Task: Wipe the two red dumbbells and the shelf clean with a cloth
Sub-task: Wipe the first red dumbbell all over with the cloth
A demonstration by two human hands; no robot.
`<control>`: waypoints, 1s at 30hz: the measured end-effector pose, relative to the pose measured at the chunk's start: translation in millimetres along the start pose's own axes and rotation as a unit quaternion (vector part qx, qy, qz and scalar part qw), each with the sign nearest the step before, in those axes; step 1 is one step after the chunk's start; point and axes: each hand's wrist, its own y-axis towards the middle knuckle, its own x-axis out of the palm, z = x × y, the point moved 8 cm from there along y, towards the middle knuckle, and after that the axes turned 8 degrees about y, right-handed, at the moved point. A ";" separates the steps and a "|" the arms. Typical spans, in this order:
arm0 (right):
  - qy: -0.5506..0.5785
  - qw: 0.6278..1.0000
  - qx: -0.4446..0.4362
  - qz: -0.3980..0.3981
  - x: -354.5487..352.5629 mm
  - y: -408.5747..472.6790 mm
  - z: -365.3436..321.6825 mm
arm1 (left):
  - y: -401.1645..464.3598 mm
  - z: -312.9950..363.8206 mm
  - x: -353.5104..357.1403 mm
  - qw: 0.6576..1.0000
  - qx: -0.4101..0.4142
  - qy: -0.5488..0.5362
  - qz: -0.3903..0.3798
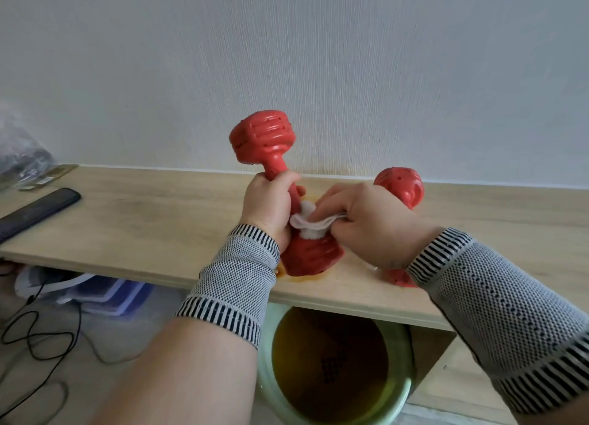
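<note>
One red dumbbell (263, 136) stands tilted on the wooden shelf (153, 220), its lower head on the board in an orange-brown wet stain. My left hand (269, 203) grips its handle. My right hand (366, 220) pinches a white cloth (310, 222) and holds it against the handle just above the lower head. The second red dumbbell (400, 185) lies on the shelf behind my right hand, which hides its middle.
A dark remote (35, 211) lies at the shelf's left end, with a plastic bag (22, 150) behind it. Below the shelf stand a pale green basin (400, 399) of brownish water, blue plastic boxes (108, 292) and black cables (35, 335). A white wall backs the shelf.
</note>
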 end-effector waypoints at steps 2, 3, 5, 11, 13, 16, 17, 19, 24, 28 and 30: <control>0.011 0.998 0.057 0.037 -10.1 0.7 19.5 | -0.7 -1.8 1.7 0.999 -0.015 -0.040 -0.005; 0.017 0.995 0.083 0.048 -13.0 0.3 28.6 | -1.0 -2.4 3.8 0.998 -0.019 -0.057 -0.015; 0.030 0.992 0.110 0.062 -15.3 -0.4 39.8 | -1.2 -1.6 7.5 0.996 -0.016 -0.076 -0.041; 0.043 0.993 0.080 0.074 -16.9 -2.4 29.6 | -0.3 9.1 8.1 0.996 0.027 -0.064 -0.057; 0.050 0.996 0.034 0.061 -15.3 -4.4 14.2 | -0.4 8.0 6.9 0.996 0.020 -0.068 -0.053; 0.031 0.998 0.006 0.049 -14.0 -5.0 6.9 | 0.5 3.8 3.9 0.997 0.005 -0.056 -0.048; 0.024 0.998 0.020 0.052 -15.0 -4.8 12.8 | 0.2 2.0 4.4 0.997 -0.001 -0.054 -0.055; 0.013 0.996 0.067 0.057 -17.0 -5.5 28.6 | -0.6 -0.7 6.5 0.996 -0.009 -0.051 -0.073; 0.043 0.997 0.060 0.018 -9.5 -5.6 18.5 | 1.4 2.5 6.5 0.995 0.010 -0.058 -0.075; 0.036 0.998 0.041 0.014 -8.9 -3.3 14.2 | -0.1 1.2 7.7 0.994 0.003 -0.082 -0.077; 0.008 0.996 0.086 0.028 -10.4 -3.0 31.7 | -3.1 0.2 9.5 0.992 -0.013 -0.093 -0.081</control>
